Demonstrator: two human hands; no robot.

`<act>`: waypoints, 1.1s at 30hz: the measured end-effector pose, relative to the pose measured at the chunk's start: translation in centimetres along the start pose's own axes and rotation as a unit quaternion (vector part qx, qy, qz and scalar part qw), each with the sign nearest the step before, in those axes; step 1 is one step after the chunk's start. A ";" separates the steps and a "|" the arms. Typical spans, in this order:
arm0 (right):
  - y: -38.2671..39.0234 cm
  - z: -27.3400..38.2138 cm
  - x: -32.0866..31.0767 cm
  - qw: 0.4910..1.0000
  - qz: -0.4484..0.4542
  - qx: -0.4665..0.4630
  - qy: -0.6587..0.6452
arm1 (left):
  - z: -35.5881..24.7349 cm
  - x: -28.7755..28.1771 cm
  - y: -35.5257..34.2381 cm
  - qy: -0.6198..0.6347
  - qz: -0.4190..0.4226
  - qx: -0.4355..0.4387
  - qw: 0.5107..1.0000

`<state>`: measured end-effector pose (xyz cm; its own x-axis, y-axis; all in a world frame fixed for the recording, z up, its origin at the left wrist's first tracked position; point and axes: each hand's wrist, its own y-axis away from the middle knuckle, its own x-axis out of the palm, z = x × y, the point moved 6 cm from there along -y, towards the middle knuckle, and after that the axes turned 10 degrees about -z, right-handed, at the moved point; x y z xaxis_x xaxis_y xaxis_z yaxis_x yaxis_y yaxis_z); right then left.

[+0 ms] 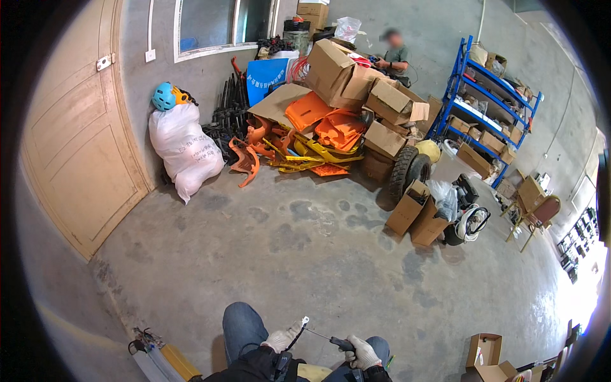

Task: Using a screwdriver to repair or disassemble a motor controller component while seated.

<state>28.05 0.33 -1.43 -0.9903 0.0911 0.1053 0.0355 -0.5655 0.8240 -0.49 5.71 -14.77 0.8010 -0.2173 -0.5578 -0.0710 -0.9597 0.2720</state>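
Grey concrete, blotched with darker stains, makes up the floor (299, 254) in front of you. At its far side, creased brown cardboard boxes (331, 70) lean over curved, smooth orange plastic panels (340, 130). Your knees are bent in blue denim trousers (242, 328), cut off by the lower edge and partly covered by your dark sleeves.

Your left hand (280, 339), in a pale knitted glove, reaches up and inward from the left knee, its fingers closed around a slim dark strip. Your right hand (363, 353), gloved alike, sits by the right knee, wrapped around a tool with a black handle (342, 344); the handle's rear end is hidden in your palm. The tool's thin straight shaft (320, 335) points left and slightly up, toward the strip.

That dark strip (296, 337) slants up between your hands, its lower end lost against your dark clothing. At its top is a small whitish tip (305, 319). Whether the shaft touches the strip, you cannot tell.
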 end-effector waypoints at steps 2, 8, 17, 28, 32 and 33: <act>-0.1 0.0 0.4 1.000 0.007 0.002 0.007 | 0.4 -0.4 0.8 -0.001 -0.006 -0.002 1.000; -0.2 0.0 -0.4 1.000 -0.011 -0.023 0.015 | -5.1 -2.9 3.0 -0.012 0.084 -0.129 0.988; -3.5 -1.6 -2.3 0.983 -0.010 -0.101 -0.156 | -5.1 -2.3 2.7 -0.017 0.065 -0.057 0.996; -3.2 -0.7 -0.7 0.979 0.005 -0.107 -0.175 | -1.3 -0.7 1.4 -0.082 -0.014 0.101 0.991; -1.0 -0.5 -1.2 0.997 0.004 -0.001 -0.072 | -3.1 -0.7 1.6 0.005 0.055 -0.083 0.995; -2.3 -1.3 -1.9 0.998 -0.021 0.005 -0.057 | -3.6 -1.1 1.6 0.005 0.055 -0.081 0.995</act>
<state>29.62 0.36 -4.24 -0.9692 0.2078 0.1321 -0.0044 -0.5509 0.8345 0.70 5.04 -10.90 0.7993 -0.3162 -0.5110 -0.0617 -0.8890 0.4537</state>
